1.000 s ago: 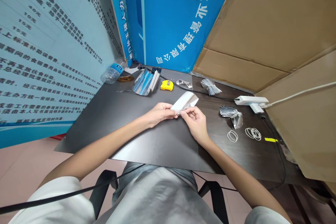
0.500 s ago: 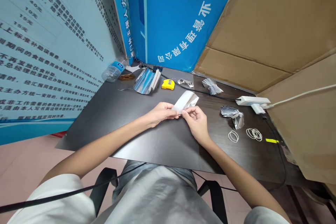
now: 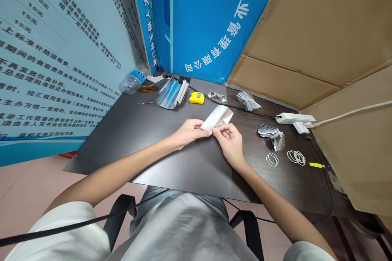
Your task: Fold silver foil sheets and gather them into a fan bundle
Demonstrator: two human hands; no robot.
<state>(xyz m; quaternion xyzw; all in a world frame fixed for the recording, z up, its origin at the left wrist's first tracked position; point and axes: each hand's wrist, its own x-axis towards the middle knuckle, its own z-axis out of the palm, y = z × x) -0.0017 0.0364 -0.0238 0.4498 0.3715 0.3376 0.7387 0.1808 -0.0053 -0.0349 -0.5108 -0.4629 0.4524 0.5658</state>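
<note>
A folded strip of silvery foil sheet [image 3: 216,116], pale on its upper face and shiny on the right side, is held just above the dark table. My left hand [image 3: 192,131] pinches its lower left end between thumb and fingers. At the lower right edge, my right hand [image 3: 228,138] pinches the sheet, its thumb and forefinger close to the left thumb. Beyond the hands lies a curled stack of foil sheets [image 3: 171,93]. To the right are a pleated foil bundle [image 3: 248,101] bound at its middle and another pleated foil piece [image 3: 272,133].
A yellow tape measure [image 3: 196,98] lies behind the hands. White rubber bands [image 3: 296,157] rest at right, near a yellow strip [image 3: 316,165]. A power strip [image 3: 295,118] with cables sits by the cardboard wall [image 3: 306,28]. A plastic bottle [image 3: 134,80] lies at far left.
The foil sheet shifts very slightly and its right side looks a little more spread. Both hands keep their pinch in nearly the same place.
</note>
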